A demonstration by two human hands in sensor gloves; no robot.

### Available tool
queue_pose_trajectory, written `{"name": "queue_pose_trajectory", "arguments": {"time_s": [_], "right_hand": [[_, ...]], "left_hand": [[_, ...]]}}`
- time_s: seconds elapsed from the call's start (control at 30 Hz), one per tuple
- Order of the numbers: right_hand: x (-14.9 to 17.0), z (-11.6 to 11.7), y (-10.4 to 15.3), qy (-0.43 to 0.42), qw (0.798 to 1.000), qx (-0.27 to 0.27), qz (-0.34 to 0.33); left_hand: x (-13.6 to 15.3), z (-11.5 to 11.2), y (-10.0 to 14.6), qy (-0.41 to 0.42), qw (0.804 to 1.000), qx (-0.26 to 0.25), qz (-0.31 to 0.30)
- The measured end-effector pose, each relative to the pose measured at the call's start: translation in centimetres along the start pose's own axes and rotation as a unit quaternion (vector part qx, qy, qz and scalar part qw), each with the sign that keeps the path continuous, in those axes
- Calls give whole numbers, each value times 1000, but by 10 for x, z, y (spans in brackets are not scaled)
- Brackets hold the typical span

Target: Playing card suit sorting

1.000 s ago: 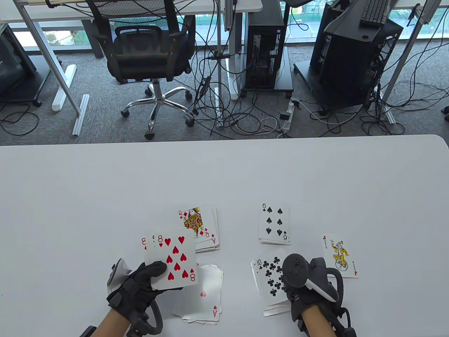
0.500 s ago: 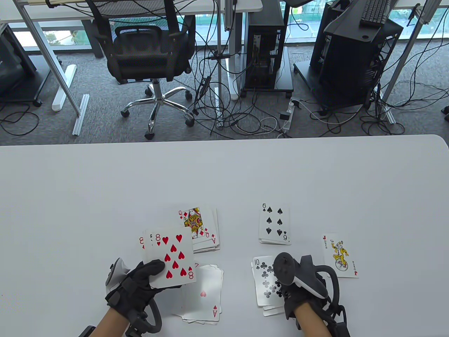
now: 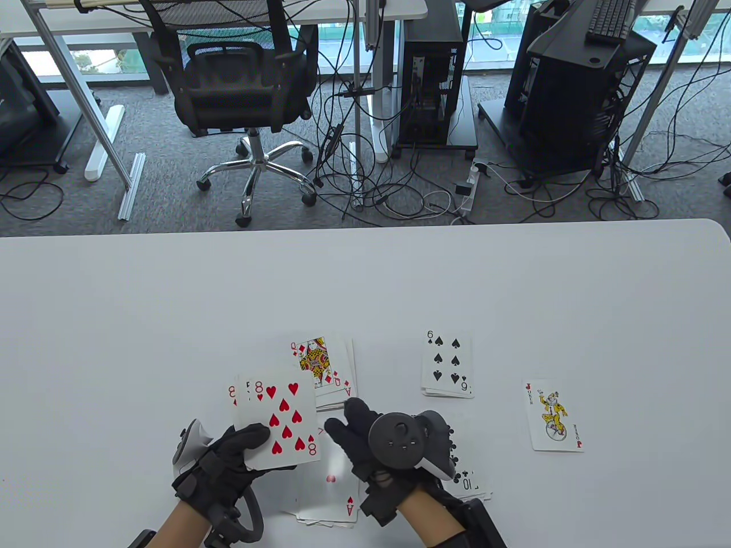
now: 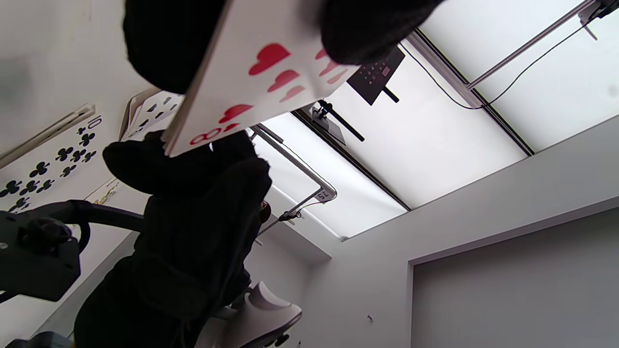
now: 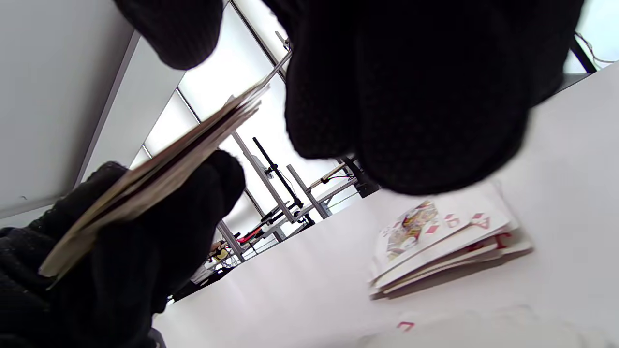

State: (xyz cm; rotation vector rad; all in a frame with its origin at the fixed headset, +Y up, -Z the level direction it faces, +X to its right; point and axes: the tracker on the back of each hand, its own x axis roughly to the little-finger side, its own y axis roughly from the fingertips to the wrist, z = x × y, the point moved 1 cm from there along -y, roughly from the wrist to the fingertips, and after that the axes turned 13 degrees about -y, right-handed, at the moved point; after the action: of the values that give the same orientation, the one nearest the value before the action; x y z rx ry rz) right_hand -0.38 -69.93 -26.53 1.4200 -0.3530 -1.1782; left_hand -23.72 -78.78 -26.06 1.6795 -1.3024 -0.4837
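Note:
My left hand (image 3: pixel 251 442) holds a stack of cards with the 8 of hearts (image 3: pixel 281 419) face up on top; it also shows in the left wrist view (image 4: pixel 261 82). My right hand (image 3: pixel 344 418) hovers open and empty just right of those cards, over the hearts pile (image 3: pixel 334 496) topped by an ace. In the right wrist view the held stack (image 5: pixel 159 164) shows edge-on. The diamonds pile (image 3: pixel 328 368) shows a queen, the spades pile (image 3: pixel 447 365) a 6. The clubs pile (image 3: pixel 471 484), a 10 on top, is half hidden behind my right hand.
A joker card (image 3: pixel 553 415) lies alone at the right. The white table (image 3: pixel 171 308) stretches bare towards its far edge. Beyond it are an office chair (image 3: pixel 245 85), cables and computer towers on the floor.
My right hand has left the clubs pile, where it laid the 10 of clubs, and moved left towards the cards in my left hand. The left hand has hardly moved.

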Motion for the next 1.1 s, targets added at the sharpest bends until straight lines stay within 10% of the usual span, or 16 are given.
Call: {"name": "queue_pose_trajectory", "arguments": {"time_s": [0.23, 0.9, 1.1], "right_hand": [[-3, 29, -7, -24, 999, 26, 2], [51, -26, 25, -167, 967, 168, 97], [57, -25, 32, -142, 974, 138, 108]], "left_hand": [[-1, -1, 0, -4, 1000, 6, -5], [-4, 3, 0, 4, 1000, 1, -23], [-6, 10, 1, 7, 999, -10, -32]]}}
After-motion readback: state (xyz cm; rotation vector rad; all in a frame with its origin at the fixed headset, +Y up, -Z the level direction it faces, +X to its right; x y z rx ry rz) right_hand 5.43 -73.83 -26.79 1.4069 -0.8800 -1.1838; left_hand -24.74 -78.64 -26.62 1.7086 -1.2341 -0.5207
